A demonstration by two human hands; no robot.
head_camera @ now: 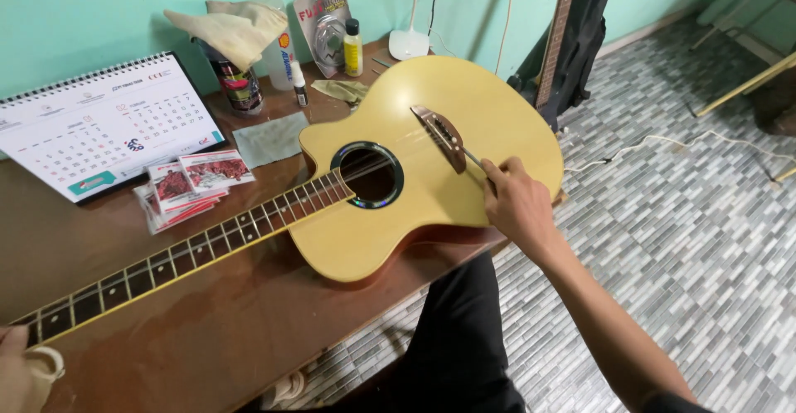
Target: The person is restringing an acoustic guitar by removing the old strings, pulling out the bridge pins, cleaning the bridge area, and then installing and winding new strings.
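Note:
A pale yellow acoustic guitar (464, 123) lies flat on a brown wooden table (224, 330), its dark fretted neck (191, 251) running toward the lower left. My right hand (516, 201) rests on the guitar body just right of the brown bridge (439, 135), gripping a thin metal tool (473, 157) whose tip touches the bridge. My left hand (15, 371) shows only partly at the lower left corner, near the end of the neck beside a pale cloth; whether it holds anything is unclear.
A desk calendar (104, 127) stands at the table's back left, with red string packets (186, 185) in front. Bottles, a can (240, 88) under a cloth, a grey wipe (269, 138) and a small yellow bottle (353, 48) line the wall. Another guitar (572, 40) leans nearby. Tiled floor at right.

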